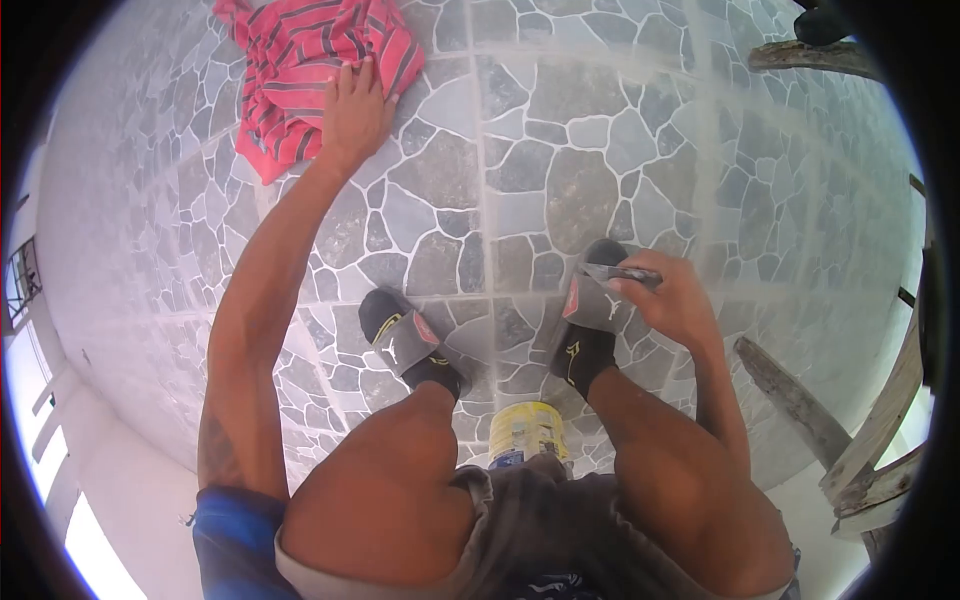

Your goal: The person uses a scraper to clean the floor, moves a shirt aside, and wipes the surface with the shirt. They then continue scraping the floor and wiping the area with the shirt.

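A pink-red striped cloth (300,85), bunched and looking like a shirt, lies on the stone-patterned tile floor (520,215) at the upper left. My left hand (355,115) rests on its right side, fingers stretched out over the fabric. In front of my right foot, my right hand (672,300) is closed around the dark handle of a small putty knife (612,271). Its thin blade points left and overlaps the toe of my right slide sandal (595,305) in this view.
Between my legs stands a yellow bucket (528,430), partly hidden by my shorts. My left sandal (402,342) is planted on the tiles. Weathered wooden pieces (795,400) stand at the right, and another wooden piece (812,58) shows at the upper right.
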A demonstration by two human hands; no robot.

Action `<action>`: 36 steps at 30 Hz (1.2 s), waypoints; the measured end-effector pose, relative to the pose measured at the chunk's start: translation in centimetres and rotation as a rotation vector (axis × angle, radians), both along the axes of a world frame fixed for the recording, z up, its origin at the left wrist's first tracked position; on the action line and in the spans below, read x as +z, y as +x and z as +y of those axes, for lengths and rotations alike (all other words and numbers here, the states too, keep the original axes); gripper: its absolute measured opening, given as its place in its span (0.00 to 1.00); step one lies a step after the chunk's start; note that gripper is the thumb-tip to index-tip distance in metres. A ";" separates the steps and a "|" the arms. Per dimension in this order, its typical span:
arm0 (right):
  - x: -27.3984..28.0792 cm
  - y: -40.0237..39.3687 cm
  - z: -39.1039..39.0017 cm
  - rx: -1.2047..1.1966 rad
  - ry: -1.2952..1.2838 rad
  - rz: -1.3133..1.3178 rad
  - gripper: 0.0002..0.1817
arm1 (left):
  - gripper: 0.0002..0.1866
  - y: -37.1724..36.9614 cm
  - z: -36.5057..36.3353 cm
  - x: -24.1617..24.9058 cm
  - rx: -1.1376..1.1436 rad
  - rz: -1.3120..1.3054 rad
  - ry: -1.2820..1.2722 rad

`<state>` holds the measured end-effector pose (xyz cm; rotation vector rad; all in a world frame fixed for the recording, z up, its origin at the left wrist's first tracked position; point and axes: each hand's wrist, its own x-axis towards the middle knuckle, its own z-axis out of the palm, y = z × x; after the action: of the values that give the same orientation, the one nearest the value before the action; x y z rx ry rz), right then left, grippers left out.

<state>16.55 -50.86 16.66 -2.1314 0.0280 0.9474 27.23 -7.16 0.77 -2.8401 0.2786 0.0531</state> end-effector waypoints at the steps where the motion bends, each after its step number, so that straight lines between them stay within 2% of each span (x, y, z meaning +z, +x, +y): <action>1: -0.2 0.0 -0.2 0.038 0.002 -0.038 0.13 | 0.28 -3.6 -1.5 -0.3 -0.058 -0.017 -0.041; 2: -0.5 0.1 -0.4 0.083 0.002 -0.077 0.13 | 0.29 -7.6 -3.9 0.2 -0.109 -0.035 -0.083; 4: -0.5 0.3 -0.3 0.115 0.012 -0.127 0.13 | 0.30 -15.4 -8.5 2.3 -0.191 0.172 -0.170; 6: -0.1 0.4 0.1 0.084 0.029 -0.138 0.12 | 0.30 -23.0 -11.2 3.0 -0.401 0.381 -0.361; 7: 0.0 0.3 0.2 0.081 0.039 -0.139 0.12 | 0.31 -25.1 -11.6 3.0 -0.536 0.489 -0.431; 10: 0.0 -0.2 0.8 0.093 0.031 -0.125 0.13 | 0.31 -23.5 -9.7 1.8 -0.692 0.546 -0.530; 13: 0.0 -1.0 1.2 0.099 -0.011 -0.099 0.13 | 0.31 -17.5 -7.8 1.7 -0.535 0.442 -0.449; 15: -0.3 -1.5 1.9 0.044 0.036 -0.114 0.13 | 0.28 -13.1 -5.6 0.7 -0.348 0.187 -0.403; 17: 0.1 -1.3 2.4 0.095 -0.020 -0.210 0.13 | 0.27 -9.6 -2.7 -0.1 -0.036 -0.003 -0.319; 19: 1.7 -0.7 3.2 0.098 -0.071 -0.250 0.14 | 0.28 -8.6 1.4 -0.6 0.245 0.009 -0.254; 22: 5.0 0.6 4.2 0.063 -0.094 -0.284 0.14 | 0.28 -13.2 7.2 -0.4 0.411 0.162 -0.198; 26: 9.8 1.7 3.9 0.114 -0.090 -0.478 0.16 | 0.28 -25.8 10.3 1.0 0.547 0.294 -0.183; 31: 19.6 2.2 3.5 0.191 -0.171 -0.709 0.19 | 0.31 -39.0 7.8 2.9 0.753 0.433 -0.172; 34: 25.3 2.1 2.7 0.320 -0.219 -0.843 0.19 | 0.31 -42.7 5.7 5.3 0.828 0.352 -0.291; 35: 25.9 2.4 1.8 0.414 -0.197 -1.045 0.19 | 0.31 -43.4 4.9 6.1 0.846 0.311 -0.337; 36: 27.3 2.0 1.9 0.448 -0.211 -1.066 0.19 | 0.31 -43.9 4.1 6.9 0.856 0.268 -0.380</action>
<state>18.50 -48.98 43.99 -2.6365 -0.9344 -0.0845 -16.65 -3.03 7.72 -3.0786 -0.9815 0.6070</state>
